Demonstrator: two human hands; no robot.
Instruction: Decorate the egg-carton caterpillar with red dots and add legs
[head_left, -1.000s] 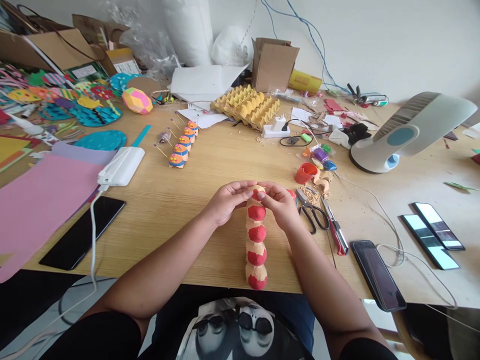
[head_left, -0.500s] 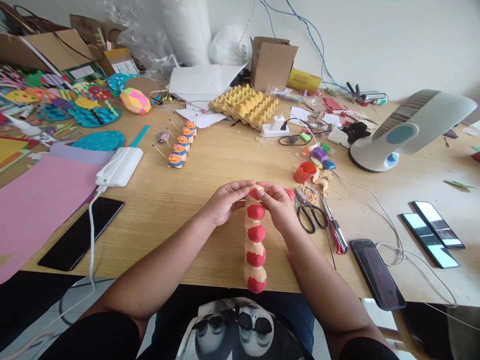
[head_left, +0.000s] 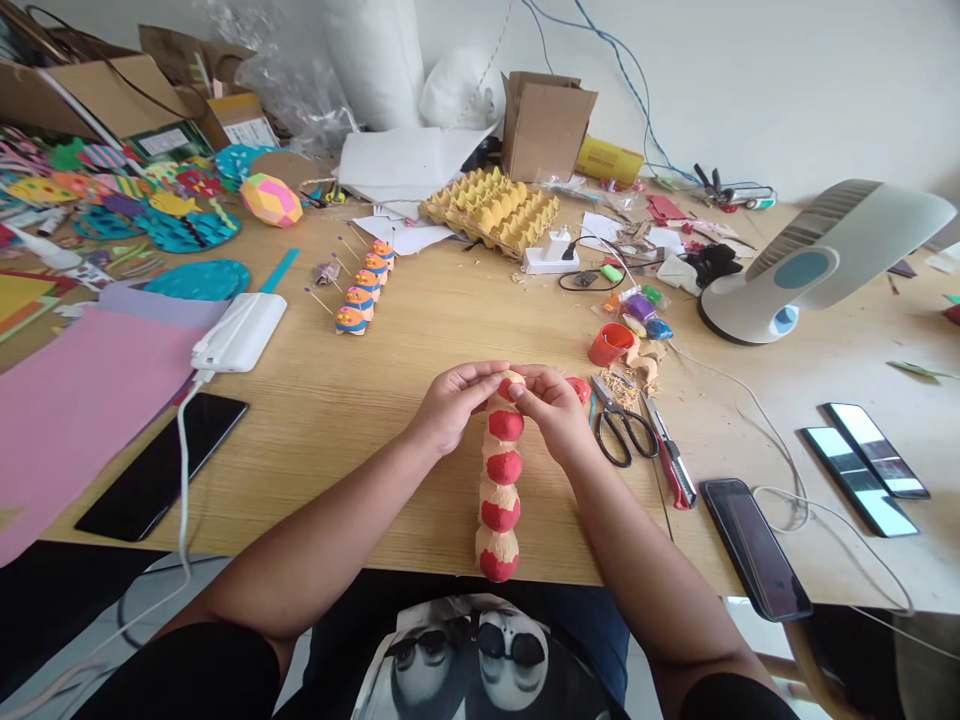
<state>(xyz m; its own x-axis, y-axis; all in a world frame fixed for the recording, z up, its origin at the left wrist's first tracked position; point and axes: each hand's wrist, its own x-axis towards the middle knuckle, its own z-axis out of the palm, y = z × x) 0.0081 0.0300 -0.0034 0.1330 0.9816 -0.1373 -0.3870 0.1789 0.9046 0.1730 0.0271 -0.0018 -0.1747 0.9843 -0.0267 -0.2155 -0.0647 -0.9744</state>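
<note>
A strip of egg carton cups (head_left: 501, 468), tan with red clay on each bump, points toward me, its near end by the table's front edge. My left hand (head_left: 459, 405) grips its far end from the left, thumb and fingers closed on the last cup. From the right, my right hand (head_left: 553, 408) pinches the same cup with its thumb on the red patch. The fingertips of both hands meet behind that cup. Just past my right hand lies a red piece (head_left: 579, 388), partly hidden.
Scissors (head_left: 624, 425), a utility knife (head_left: 673, 462) and a red cup (head_left: 611, 344) lie right of my hands. Farther back are a decorated caterpillar strip (head_left: 365, 290), yellow egg trays (head_left: 491, 212) and a white fan (head_left: 810, 260). Several phones lie at both sides.
The near end of the strip has swung slightly left, so the strip now slants. Both hands keep their hold on the far cup and have barely moved.
</note>
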